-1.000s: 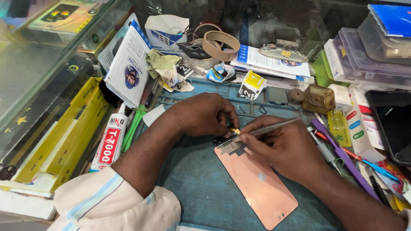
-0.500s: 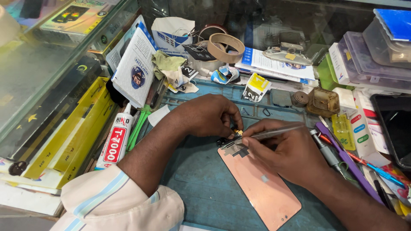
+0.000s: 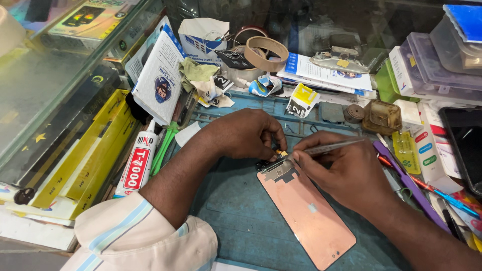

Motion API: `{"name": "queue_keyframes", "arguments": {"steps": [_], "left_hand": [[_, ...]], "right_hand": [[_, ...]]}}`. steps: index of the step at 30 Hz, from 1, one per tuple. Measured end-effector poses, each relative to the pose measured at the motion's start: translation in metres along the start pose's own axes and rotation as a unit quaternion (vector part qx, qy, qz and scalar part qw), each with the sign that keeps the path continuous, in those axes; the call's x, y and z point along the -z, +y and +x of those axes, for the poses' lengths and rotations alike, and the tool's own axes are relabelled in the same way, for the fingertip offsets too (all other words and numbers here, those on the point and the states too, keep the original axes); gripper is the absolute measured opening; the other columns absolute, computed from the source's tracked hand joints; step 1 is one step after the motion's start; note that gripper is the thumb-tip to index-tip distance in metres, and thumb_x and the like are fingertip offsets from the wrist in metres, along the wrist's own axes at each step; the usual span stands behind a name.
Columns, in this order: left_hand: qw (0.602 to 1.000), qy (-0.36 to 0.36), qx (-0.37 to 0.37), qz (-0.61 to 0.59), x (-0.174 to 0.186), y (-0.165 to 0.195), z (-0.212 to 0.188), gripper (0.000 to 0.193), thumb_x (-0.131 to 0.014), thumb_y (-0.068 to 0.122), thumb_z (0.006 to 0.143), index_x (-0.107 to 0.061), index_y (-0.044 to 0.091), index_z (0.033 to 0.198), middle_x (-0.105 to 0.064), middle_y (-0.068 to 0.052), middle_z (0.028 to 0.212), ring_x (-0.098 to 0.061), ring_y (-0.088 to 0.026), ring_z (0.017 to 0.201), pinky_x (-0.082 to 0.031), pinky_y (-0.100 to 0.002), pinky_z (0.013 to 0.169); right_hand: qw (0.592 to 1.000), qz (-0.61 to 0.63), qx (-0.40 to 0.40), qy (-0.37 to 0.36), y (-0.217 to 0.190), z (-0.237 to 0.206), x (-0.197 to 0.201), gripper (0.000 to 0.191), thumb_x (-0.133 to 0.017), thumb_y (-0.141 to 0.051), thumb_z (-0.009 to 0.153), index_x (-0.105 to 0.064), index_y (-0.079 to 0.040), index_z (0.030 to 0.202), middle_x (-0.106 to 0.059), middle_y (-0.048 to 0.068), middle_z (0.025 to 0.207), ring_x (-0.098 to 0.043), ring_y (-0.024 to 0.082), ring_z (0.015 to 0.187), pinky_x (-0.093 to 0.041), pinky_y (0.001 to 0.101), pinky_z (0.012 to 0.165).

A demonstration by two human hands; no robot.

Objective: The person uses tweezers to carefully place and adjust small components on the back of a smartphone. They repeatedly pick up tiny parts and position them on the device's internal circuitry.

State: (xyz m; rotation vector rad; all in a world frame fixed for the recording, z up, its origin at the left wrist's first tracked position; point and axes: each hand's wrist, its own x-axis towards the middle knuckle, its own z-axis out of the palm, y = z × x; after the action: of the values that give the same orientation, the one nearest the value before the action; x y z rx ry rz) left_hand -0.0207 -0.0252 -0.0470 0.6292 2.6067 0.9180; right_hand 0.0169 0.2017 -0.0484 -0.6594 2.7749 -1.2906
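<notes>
Down on the blue work mat [image 3: 236,211] lies the phone display panel [image 3: 306,213], back side up — a flat, copper-pink rectangle set at a slant, its near corner pointing toward the lower right and its far end up at the middle of the mat between both hands. At that far end sits a grey metal shield plate, with a dark strip just beside it and a tiny gold connector [image 3: 281,152] at the tip; a small pale square patch shows near the panel's middle, and a little dot near its lower corner. The left hand [image 3: 248,133] is curled over the top edge, fingertips pinched down close together right at that connector. The right hand [image 3: 346,173] is closed around slim metal tweezers [image 3: 329,146], tips meeting the panel at the same spot, handle angled up and away to the right. Off to the left of the mat a white glue tube [image 3: 136,161] with a red label lies beside green tools — and behind the hands, a roll of tan tape [image 3: 266,52] rests among papers and boxes.
</notes>
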Motion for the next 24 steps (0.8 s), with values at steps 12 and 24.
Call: {"name": "queue_keyframes", "arguments": {"steps": [12,24], "left_hand": [[1.000,0.004,-0.009,0.004,-0.0008,-0.0011,0.0010,0.028,-0.083,0.018,0.071,-0.080,0.017,0.099,-0.073,0.001,0.072,-0.069,-0.012,0.066,-0.054,-0.031,0.062],[1.000,0.006,-0.008,0.006,-0.0005,0.0009,0.0005,0.027,-0.083,0.019,0.072,-0.080,0.017,0.099,-0.073,0.001,0.072,-0.069,-0.012,0.067,-0.055,-0.031,0.064]], "right_hand": [[0.991,0.128,-0.036,-0.020,0.0010,-0.0008,-0.0020,0.014,-0.075,-0.011,0.087,-0.077,0.001,0.093,-0.079,0.006,0.076,-0.072,0.005,0.065,-0.059,0.0238,0.055],[0.994,0.091,-0.010,-0.053,0.0055,-0.0017,-0.0039,0.015,-0.078,-0.010,0.084,-0.077,0.000,0.096,-0.080,0.005,0.076,-0.068,0.006,0.065,-0.058,0.0234,0.054]]}}
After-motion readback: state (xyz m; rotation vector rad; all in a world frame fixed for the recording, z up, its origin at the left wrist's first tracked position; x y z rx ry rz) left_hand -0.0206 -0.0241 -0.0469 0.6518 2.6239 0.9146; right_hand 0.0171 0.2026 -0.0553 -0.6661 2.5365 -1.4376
